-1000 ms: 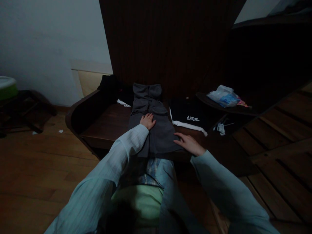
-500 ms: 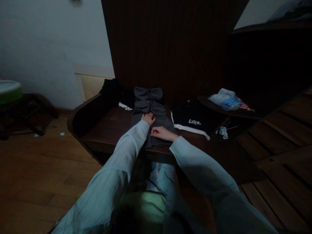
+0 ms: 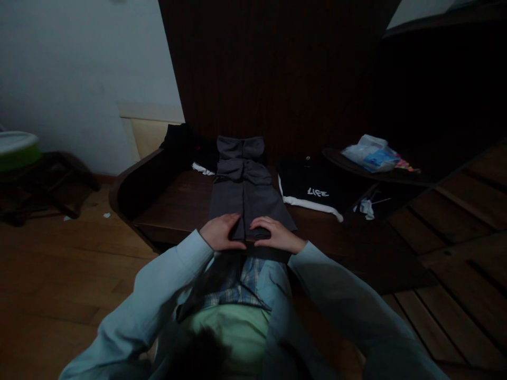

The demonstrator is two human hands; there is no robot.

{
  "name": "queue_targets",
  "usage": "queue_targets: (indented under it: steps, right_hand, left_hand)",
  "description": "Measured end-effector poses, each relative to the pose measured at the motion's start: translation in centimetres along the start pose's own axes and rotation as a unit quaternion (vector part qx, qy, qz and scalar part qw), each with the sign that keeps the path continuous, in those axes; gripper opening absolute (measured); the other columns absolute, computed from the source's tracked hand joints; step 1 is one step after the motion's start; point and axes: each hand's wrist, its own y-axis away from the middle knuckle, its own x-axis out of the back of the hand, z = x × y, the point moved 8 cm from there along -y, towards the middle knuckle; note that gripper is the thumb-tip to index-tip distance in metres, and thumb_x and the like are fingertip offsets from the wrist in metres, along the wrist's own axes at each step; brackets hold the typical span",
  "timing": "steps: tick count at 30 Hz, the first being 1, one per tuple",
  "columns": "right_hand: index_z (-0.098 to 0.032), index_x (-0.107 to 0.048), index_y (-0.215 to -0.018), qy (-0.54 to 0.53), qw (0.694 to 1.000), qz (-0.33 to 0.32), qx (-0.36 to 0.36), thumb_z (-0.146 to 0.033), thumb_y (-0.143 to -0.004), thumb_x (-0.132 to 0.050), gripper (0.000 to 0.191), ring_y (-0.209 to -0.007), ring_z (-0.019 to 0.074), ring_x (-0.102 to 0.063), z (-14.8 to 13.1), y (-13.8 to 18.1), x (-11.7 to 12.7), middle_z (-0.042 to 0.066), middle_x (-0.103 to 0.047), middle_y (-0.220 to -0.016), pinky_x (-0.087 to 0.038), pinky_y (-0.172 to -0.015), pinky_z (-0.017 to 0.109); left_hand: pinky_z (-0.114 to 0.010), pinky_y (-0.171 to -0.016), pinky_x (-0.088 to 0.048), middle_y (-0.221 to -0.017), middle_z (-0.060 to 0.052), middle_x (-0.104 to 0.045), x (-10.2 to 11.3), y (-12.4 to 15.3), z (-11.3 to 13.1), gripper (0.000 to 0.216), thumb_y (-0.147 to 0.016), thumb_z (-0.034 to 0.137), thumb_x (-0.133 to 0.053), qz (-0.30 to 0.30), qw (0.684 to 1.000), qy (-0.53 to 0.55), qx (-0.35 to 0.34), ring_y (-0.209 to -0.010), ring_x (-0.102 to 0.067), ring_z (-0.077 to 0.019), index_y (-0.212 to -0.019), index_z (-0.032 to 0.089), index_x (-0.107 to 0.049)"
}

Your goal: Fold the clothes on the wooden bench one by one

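A pair of grey trousers lies lengthwise on the dark wooden bench, its two legs side by side with a slit between them. The far part is bunched in folds; the near part lies fairly flat. My left hand rests on the near end of the left leg, thumb apart from the fingers at the hem. On the right leg's near end, my right hand is in a mirrored pose, fingers curved and thumb spread away. Neither hand visibly lifts the cloth.
A black folded garment with white lettering and a white edge lies to the right. Dark clothes are heaped at the back left. A plastic bag sits on a small shelf. The bench has a raised curved left side.
Both hands have drawn back toward me, from the middle of the trousers to the near hem. My left hand has moved down and left, and the cloth looks flatter near me.
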Motion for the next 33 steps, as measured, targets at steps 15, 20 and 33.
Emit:
queue_targets:
  steps: [15, 20, 33]
  right_hand:
    - [-0.017, -0.061, -0.101, 0.132, 0.989, 0.052, 0.032, -0.025, -0.085, -0.046, 0.023, -0.098, 0.0191, -0.05, -2.6, 1.1, -1.7, 0.009, -0.058, -0.101, -0.046, -0.086, 0.036]
    - [-0.015, -0.063, -0.098, 0.14, 0.989, 0.045, 0.02, -0.023, -0.082, -0.052, 0.021, -0.1, 0.0212, -0.05, -2.2, 1.2, -1.8, 0.012, -0.059, -0.103, -0.045, -0.086, 0.037]
    - [-0.016, -0.063, -0.085, 0.011, 0.991, 0.011, -0.13, -0.022, -0.086, -0.041, 0.023, -0.073, 0.0115, -0.061, -0.4, -2.9, 3.4, 0.003, -0.066, -0.078, -0.044, -0.069, 0.023]
  left_hand:
    - [-0.029, -0.095, -0.041, -0.119, -0.009, -0.057, 2.2, 1.6, 2.1, 0.04, -0.083, 0.021, -0.033, 0.112, 0.993, -0.014, 0.036, -0.11, -0.052, -0.0161, -0.117, 0.012, -0.052]
    - [-0.032, -0.095, -0.041, -0.123, -0.011, -0.054, 0.9, 1.2, 3.2, 0.041, -0.081, 0.021, -0.039, 0.112, 0.992, -0.05, 0.043, -0.114, -0.049, -0.0202, -0.118, 0.01, -0.051]
    - [-0.04, -0.096, -0.037, -0.132, -0.014, -0.044, -2.5, 2.2, 3.3, 0.049, -0.083, 0.026, -0.044, 0.131, 0.984, -0.107, 0.058, -0.123, -0.039, -0.0264, -0.129, 0.012, -0.04]
